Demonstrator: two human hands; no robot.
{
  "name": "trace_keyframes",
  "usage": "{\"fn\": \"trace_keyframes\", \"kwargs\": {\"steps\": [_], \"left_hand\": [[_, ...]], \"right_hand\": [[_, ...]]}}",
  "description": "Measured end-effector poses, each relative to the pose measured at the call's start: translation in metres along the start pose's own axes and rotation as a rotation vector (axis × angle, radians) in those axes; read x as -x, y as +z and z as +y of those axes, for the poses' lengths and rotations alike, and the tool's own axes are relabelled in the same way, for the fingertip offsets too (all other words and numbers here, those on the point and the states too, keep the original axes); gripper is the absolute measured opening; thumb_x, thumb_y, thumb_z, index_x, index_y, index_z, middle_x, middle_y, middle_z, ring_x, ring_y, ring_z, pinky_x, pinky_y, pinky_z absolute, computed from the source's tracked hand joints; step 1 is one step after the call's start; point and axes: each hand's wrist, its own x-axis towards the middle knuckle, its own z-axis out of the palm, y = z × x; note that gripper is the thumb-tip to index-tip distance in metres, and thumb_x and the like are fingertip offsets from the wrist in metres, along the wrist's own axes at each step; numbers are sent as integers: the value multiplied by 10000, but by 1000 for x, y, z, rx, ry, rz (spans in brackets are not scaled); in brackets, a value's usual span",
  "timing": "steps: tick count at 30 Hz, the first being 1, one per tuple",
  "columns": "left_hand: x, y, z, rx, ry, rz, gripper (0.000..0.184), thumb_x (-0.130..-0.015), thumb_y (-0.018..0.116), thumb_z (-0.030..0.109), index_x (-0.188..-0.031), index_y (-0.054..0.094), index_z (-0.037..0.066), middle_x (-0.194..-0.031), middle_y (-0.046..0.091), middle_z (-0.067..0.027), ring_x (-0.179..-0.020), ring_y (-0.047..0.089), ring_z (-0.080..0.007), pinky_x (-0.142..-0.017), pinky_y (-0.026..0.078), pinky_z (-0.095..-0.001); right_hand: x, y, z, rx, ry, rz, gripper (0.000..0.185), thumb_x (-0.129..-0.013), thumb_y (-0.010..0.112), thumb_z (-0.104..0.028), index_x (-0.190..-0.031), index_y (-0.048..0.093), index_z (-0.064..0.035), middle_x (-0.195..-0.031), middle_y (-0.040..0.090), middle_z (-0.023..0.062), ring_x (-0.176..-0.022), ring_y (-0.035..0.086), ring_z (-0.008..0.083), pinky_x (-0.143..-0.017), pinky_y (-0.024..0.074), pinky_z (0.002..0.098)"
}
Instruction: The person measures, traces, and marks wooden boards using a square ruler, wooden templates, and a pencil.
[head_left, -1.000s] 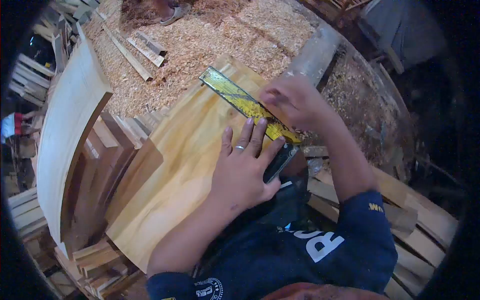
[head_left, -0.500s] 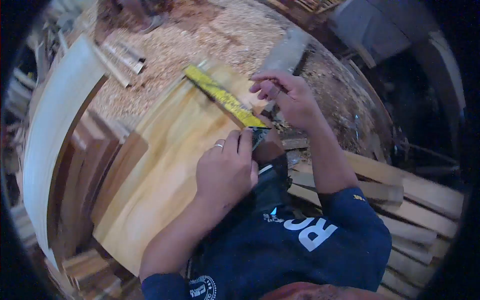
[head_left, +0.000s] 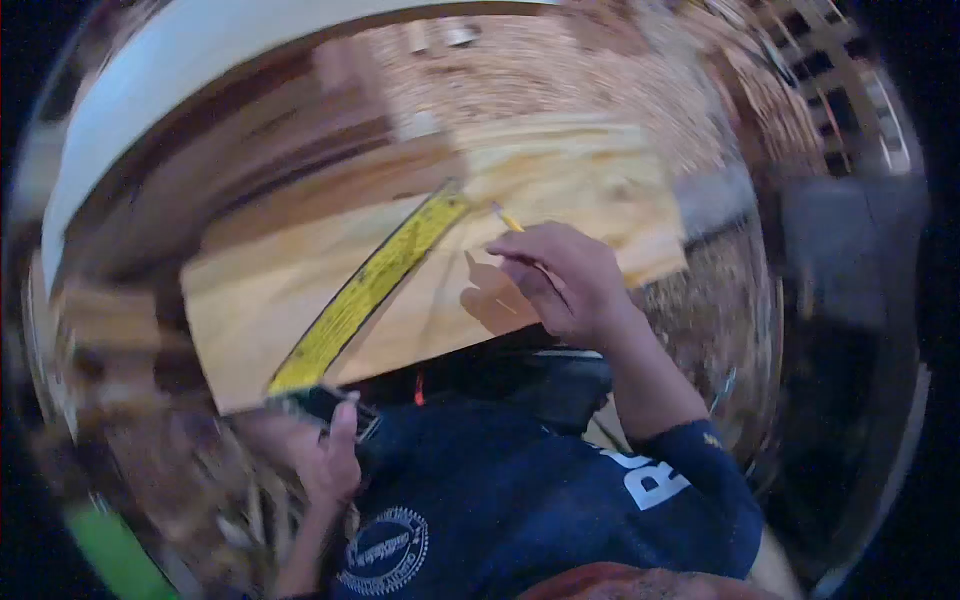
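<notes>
Before us lies a pale board (head_left: pixel 450 280), the yellow square (head_left: pixel 365 285) slanting across it. Our hands are apart: the left hand (head_left: pixel 325 455) clamps the square's dark handle (head_left: pixel 335 403), the right hand (head_left: pixel 575 275) pinches a pencil (head_left: pixel 510 220).

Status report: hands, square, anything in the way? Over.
Left hand gripping square. Right hand holding pencil. Square slanting across board. Nothing seen between pencil and square.

Single view, taken from the head, is aimed forward and down. Left hand (head_left: pixel 330 462) and right hand (head_left: pixel 572 280) are seen from above, fairly near; shirt (head_left: pixel 520 480) is framed nearer, shavings (head_left: pixel 520 75) beyond both hands.
</notes>
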Motion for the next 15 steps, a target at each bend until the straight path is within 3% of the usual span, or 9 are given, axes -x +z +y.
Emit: {"fn": "trace_keyframes", "kwargs": {"steps": [3, 6, 8, 9, 10, 15], "left_hand": [[25, -19, -41, 285, -394, 56, 319, -963, 615, 282, -1064, 724, 0, -905, 701, -38, -829, 664, -148, -783, 527, -293], [31, 3, -51, 835, -393, 118, 302, -962, 639, 208, -1183, 615, 4, -1063, 675, -77, -931, 672, -174, -822, 563, -344], [33, -9, -69, 1016, -396, 83, 321, -983, 606, 171, -1257, 531, 20, -1141, 658, -95, -1009, 675, -198, -829, 567, -383], [28, -13, -63, 1088, -389, 117, 302, -980, 610, 163, -1237, 536, 23, -1130, 658, -95, -1006, 676, -197, -834, 572, -383], [22, -21, -53, 1158, -378, 147, 283, -977, 614, 156, -1218, 542, 27, -1119, 658, -94, -1003, 677, -196, -840, 577, -383], [4, -20, -43, 1312, -311, 249, 250, -976, 623, 124, -1189, 601, -5, -1090, 690, -84, -983, 686, -171, -823, 589, -338]], "right_hand": [[-13, 50, -38, -113, -92, -120, 292, -824, 722, -13, -1107, 678, -67, -957, 724, 121, -812, 686, 319, -733, 550, 365], [-35, 77, -55, -242, -232, -317, 379, -791, 786, -66, -1146, 655, -62, -1005, 719, 126, -855, 680, 326, -758, 542, 388], [-46, 111, -88, -264, -323, -485, 417, -809, 779, -167, -1182, 624, -63, -1021, 694, 135, -909, 663, 345, -789, 525, 422], [-52, 120, -98, -268, -362, -561, 443, -819, 775, -217, -1200, 609, -64, -1030, 681, 139, -936, 654, 355, -804, 517, 440], [-58, 129, -104, -235, -406, -647, 595, -736, 853, -237, -1240, 596, -55, -1135, 681, 131, -975, 644, 342, -849, 513, 426], [-72, 145, -123, -185, -510, -696, 596, -741, 840, -202, -1258, 586, -50, -1145, 661, 135, -975, 642, 351, -861, 512, 440]]}}
